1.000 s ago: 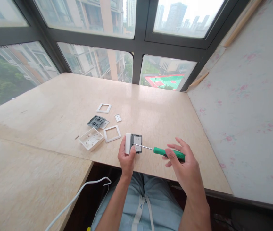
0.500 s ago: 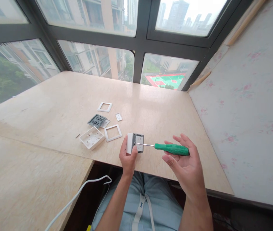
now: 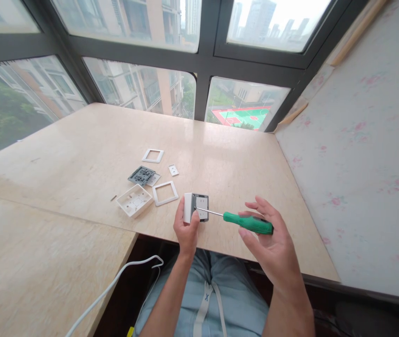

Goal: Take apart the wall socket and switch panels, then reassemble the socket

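My left hand (image 3: 187,229) is closed around a wall socket (image 3: 203,203), a white back box with a grey frame and white outlet face, held over the counter's front edge. A screwdriver (image 3: 247,222) with a green handle reaches across from the right, its thin shaft running to the grey frame near my left thumb. Whether its tip sits in a screw is too small to tell. Around the handle my right hand (image 3: 268,234) is loosely curled, the thumb below and the fingers behind and above it.
Left of my hands lie a white mounting box (image 3: 134,201), a grey socket plate (image 3: 141,175), two white frames (image 3: 165,193) and a small white insert (image 3: 173,170). A tiny screw (image 3: 113,198) rests by the box. A white cable (image 3: 115,279) hangs at the lower left.
The screwdriver handle has dipped and shifted slightly left, so the shaft slopes more. My right hand's fingers have moved around the handle. The socket has barely moved left.
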Demonstrator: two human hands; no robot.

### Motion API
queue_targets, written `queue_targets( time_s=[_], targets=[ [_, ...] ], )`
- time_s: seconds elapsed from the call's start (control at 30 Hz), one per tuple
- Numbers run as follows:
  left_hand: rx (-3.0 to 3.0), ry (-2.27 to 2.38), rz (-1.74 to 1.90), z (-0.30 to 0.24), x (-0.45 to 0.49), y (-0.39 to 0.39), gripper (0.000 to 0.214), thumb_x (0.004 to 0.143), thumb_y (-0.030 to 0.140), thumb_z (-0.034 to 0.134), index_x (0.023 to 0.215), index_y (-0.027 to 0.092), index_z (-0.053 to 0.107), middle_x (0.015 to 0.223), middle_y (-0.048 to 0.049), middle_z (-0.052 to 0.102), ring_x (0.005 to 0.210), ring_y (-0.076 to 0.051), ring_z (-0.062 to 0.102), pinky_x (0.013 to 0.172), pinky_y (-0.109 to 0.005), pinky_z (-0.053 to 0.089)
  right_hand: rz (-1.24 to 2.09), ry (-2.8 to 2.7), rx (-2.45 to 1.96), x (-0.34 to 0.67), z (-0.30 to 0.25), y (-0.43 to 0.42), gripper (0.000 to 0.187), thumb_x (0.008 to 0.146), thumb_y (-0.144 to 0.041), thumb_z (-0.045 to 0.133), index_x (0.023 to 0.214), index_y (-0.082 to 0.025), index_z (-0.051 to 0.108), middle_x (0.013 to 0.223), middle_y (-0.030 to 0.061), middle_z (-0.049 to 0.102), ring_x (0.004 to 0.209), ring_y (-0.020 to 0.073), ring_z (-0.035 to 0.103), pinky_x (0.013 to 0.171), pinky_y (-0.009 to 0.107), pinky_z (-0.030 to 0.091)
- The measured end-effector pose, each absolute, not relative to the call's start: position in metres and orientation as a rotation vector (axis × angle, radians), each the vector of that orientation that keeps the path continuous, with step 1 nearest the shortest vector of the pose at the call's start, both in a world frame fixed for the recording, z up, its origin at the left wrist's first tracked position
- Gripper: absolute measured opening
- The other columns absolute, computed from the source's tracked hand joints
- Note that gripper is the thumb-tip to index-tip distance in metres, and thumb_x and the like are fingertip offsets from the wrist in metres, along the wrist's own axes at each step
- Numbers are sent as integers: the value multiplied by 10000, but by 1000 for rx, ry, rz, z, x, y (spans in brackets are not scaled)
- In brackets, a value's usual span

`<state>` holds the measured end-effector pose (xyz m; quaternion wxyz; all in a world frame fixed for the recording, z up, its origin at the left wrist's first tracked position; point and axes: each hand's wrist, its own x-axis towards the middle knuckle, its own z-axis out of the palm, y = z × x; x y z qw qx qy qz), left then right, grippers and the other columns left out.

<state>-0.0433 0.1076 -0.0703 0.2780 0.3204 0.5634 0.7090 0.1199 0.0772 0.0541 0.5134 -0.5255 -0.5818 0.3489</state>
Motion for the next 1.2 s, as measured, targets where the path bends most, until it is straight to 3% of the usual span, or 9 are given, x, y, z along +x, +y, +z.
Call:
queue_targets(
  time_s=[0.13, 0.23, 0.5, 0.6, 0.73, 0.83, 0.97, 1.1, 1.2],
  targets=[
    [808, 1489, 1901, -73, -44, 109, 582, 836, 355, 687, 1365, 145, 568, 1389, -129, 567, 1235, -252, 586, 1041, -342, 484, 974, -1187, -1643, 121, 51, 79, 811, 851, -636, 604, 1488, -207, 345, 968, 101, 693, 601, 196, 681, 524, 325, 580],
    [803, 1485, 1905, -73, -43, 109, 586, 830, 355, 692, 1364, 148, 569, 1388, -129, 567, 1227, -250, 592, 1033, -336, 489, 1017, -1207, -1865, 132, 42, 81, 749, 889, -739, 421, 1312, -135, 555, 593, 14, 576, 381, 155, 517, 339, 258, 409],
    [812, 1503, 1912, -70, -43, 109, 574, 819, 339, 697, 1345, 137, 585, 1362, -133, 588, 1194, -247, 613, 1006, -325, 508, 813, -1409, -1391, 127, 46, 81, 572, 792, -441, 737, 1302, -245, 568, 1308, 100, 571, 1071, 197, 634, 878, 309, 567],
    [800, 1495, 1906, -71, -43, 109, 588, 822, 352, 697, 1356, 138, 575, 1365, -136, 584, 1198, -251, 610, 1001, -329, 511, 867, -1280, -1535, 122, 49, 82, 634, 789, -550, 714, 1305, -212, 566, 1184, 115, 647, 804, 184, 693, 689, 309, 600],
    [763, 1454, 1903, -71, -43, 110, 593, 821, 366, 698, 1360, 152, 573, 1380, -135, 572, 1209, -260, 602, 1004, -341, 511, 928, -1272, -1830, 129, 45, 84, 653, 866, -705, 508, 1162, -142, 656, 721, 56, 657, 366, 121, 487, 362, 275, 417],
    [784, 1476, 1901, -70, -43, 110, 579, 823, 365, 695, 1353, 159, 582, 1375, -128, 577, 1204, -256, 604, 1008, -337, 507, 729, -1466, -1658, 134, 43, 84, 525, 843, -570, 644, 1186, -172, 657, 901, 83, 672, 704, 194, 657, 628, 332, 560],
    [822, 1521, 1896, -68, -43, 109, 568, 819, 361, 692, 1339, 154, 592, 1343, -126, 601, 1189, -252, 613, 999, -335, 511, 708, -1474, -1300, 127, 47, 82, 524, 813, -354, 744, 1295, -247, 569, 1221, 99, 607, 1075, 211, 634, 933, 385, 546],
    [829, 1502, 1877, -69, -44, 109, 567, 814, 366, 695, 1328, 147, 599, 1329, -135, 608, 1203, -266, 604, 1025, -365, 495, 876, -1260, -1310, 115, 52, 82, 601, 819, -437, 741, 1329, -219, 508, 1116, 107, 675, 919, 207, 698, 793, 356, 601],
    [767, 1487, 1879, -72, -44, 111, 573, 825, 380, 682, 1342, 153, 585, 1356, -138, 587, 1210, -269, 599, 1022, -371, 495, 953, -1159, -1479, 116, 49, 83, 620, 842, -570, 668, 1288, -169, 510, 775, 43, 683, 531, 159, 631, 456, 266, 526]
  ],
)
